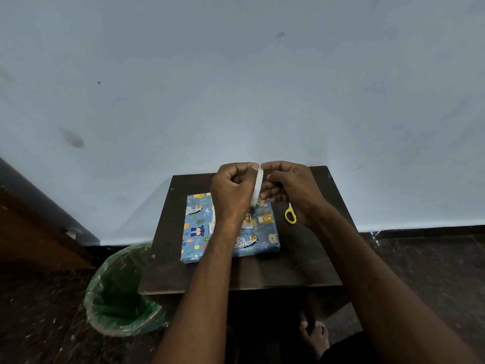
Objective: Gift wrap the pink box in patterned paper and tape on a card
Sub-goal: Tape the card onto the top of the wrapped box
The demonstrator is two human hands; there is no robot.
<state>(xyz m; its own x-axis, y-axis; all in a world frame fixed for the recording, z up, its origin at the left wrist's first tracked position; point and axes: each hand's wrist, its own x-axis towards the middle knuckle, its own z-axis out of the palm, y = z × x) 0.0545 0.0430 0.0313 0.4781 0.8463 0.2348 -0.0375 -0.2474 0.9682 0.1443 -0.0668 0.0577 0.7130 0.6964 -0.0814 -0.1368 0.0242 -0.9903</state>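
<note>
The box (199, 232), wrapped in blue paper printed with animals, lies flat on the small dark wooden table (301, 264). A small card (248, 219) lies on top of it, mostly hidden behind my left wrist. Above the box, my left hand (232, 190) and my right hand (291, 190) both grip a white roll of tape (259, 185), held on edge between them with fingers curled round it.
Yellow-handled scissors (290, 216) lie on the table right of the box, partly under my right hand. A bin lined with a green bag (118, 292) stands on the floor at the table's left. A pale wall is right behind the table. My bare foot (315, 334) shows below.
</note>
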